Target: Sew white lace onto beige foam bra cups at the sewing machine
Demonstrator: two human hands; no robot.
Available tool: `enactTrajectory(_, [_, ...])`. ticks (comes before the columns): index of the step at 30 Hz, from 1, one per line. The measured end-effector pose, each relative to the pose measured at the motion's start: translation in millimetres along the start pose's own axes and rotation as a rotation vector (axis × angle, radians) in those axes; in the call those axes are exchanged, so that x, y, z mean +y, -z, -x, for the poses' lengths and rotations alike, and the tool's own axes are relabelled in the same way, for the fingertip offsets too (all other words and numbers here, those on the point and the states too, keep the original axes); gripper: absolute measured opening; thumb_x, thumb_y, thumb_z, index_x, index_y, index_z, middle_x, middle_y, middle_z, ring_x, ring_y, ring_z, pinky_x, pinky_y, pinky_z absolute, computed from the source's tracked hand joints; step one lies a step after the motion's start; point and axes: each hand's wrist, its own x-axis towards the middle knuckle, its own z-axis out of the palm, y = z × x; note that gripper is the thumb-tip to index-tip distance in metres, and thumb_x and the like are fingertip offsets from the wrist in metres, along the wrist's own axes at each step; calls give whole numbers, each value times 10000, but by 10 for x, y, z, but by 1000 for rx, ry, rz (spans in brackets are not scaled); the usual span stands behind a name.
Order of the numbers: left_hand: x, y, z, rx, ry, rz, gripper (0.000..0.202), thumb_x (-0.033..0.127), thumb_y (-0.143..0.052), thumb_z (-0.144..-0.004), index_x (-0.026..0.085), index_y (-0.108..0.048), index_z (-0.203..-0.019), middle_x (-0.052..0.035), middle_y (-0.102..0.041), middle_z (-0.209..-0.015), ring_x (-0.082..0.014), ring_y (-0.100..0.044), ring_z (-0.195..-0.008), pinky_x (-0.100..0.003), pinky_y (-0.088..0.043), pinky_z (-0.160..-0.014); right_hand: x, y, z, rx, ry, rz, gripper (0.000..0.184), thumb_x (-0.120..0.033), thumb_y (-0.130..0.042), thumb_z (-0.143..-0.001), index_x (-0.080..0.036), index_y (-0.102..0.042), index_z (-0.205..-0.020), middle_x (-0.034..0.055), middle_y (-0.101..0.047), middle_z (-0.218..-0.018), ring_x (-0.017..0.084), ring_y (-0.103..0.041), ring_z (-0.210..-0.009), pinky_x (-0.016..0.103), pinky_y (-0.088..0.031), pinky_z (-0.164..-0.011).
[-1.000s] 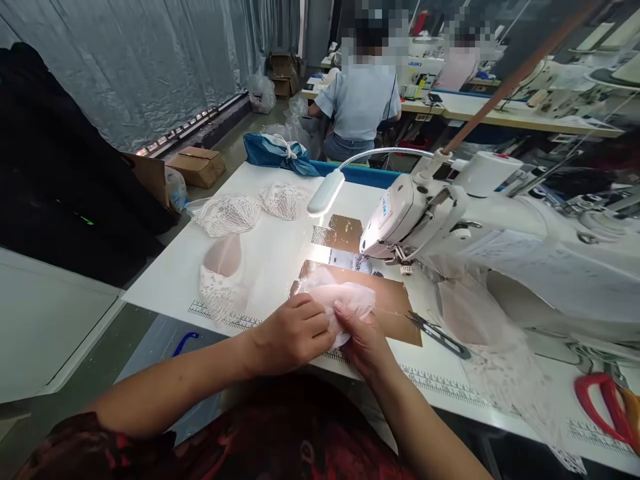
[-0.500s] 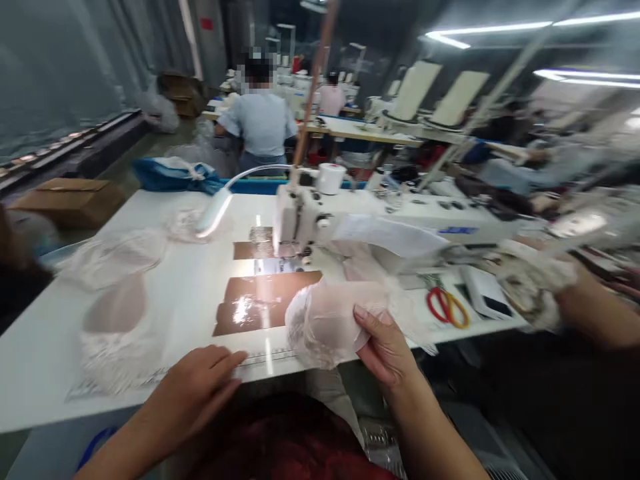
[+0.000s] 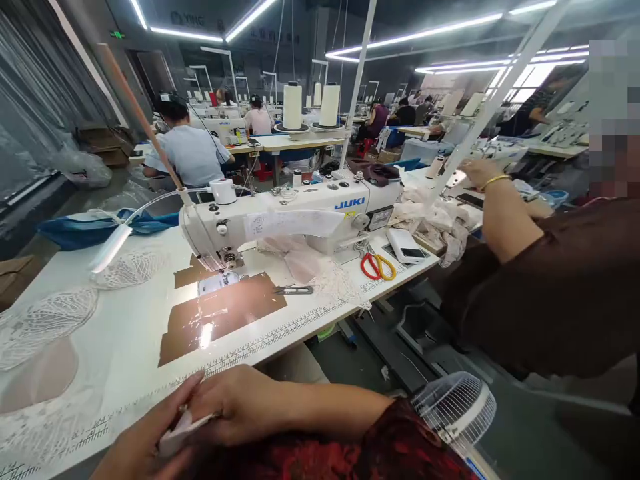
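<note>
Low in view at the table's front edge, my left hand [image 3: 153, 437] and my right hand [image 3: 235, 403] are together. Between their curled fingers shows a small pale part of a fabric piece [image 3: 181, 433]; the rest is hidden. Beyond them stands a white sewing machine [image 3: 280, 217] with brown taped sheets [image 3: 225, 313] before its needle area. Thread snips [image 3: 295, 290] lie at the right end of the sheets. Sheer beige fabric with lace [image 3: 335, 277] lies beside the machine. More lace pieces [image 3: 53, 313] lie on the left of the table.
Scissors with red and yellow handles [image 3: 379, 267] and a white box-like device [image 3: 406, 247] lie at the right. A lit lamp [image 3: 111, 248] bends over the table. To the right, a co-worker's arm [image 3: 510, 213] reaches over piled fabric. A fan [image 3: 457, 403] stands below.
My view has swung right. My right hand has moved left and down with the sheer fabric piece, meeting my left hand. The snips on the brown sheets now show.
</note>
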Motion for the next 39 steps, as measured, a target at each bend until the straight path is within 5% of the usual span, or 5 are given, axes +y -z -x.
enactTrajectory(6, [195, -185, -273, -169, 278, 335, 297, 569, -527, -755, 356, -729, -797, 48, -695, -690, -288, -659, -681, -389, -586, -585, -209, 314, 264, 187, 98, 233, 128, -204, -537, -801, -179, -624, -892, 51, -687, -972, 131, -635, -862, 194, -483, -699])
enactTrajectory(13, [324, -69, -582, -246, 527, 507, 405, 570, -583, -785, 191, -716, -831, -47, -683, -741, -254, -637, -748, -341, -543, -680, -35, 803, 440, 792, -122, 86, 62, -221, -576, -753, -219, -612, -803, 46, -676, -836, 168, -612, -787, 285, -497, -732])
enactTrajectory(17, [588, 49, -621, -569, 316, 945, 572, 575, -600, -777, 199, -609, -1209, -106, -675, -956, -214, -637, -756, -314, -519, -667, 135, 801, 414, 270, -391, -519, 189, -347, -584, -822, -182, -656, -767, 3, -642, -713, 142, -574, -661, 257, -471, -621])
enactTrajectory(23, [495, -93, -853, -181, 379, 774, 896, 321, -761, -690, 268, -300, -1457, -92, -550, -1189, -175, -561, -971, -289, -481, -797, 272, 671, 450, 5, -566, -1105, 211, -361, -691, -765, -174, -725, -856, 25, -695, -771, 199, -641, -752, 315, -516, -691])
enactTrajectory(39, [214, -136, -1152, -664, 454, 1357, 599, 430, -832, -598, 172, -620, -1096, -63, -668, -1018, -197, -626, -938, -273, -506, -810, 311, 950, 375, -37, -303, -646, 396, -269, -594, -852, -290, -611, -1247, 50, -690, -1129, 231, -653, -960, 341, -507, -844])
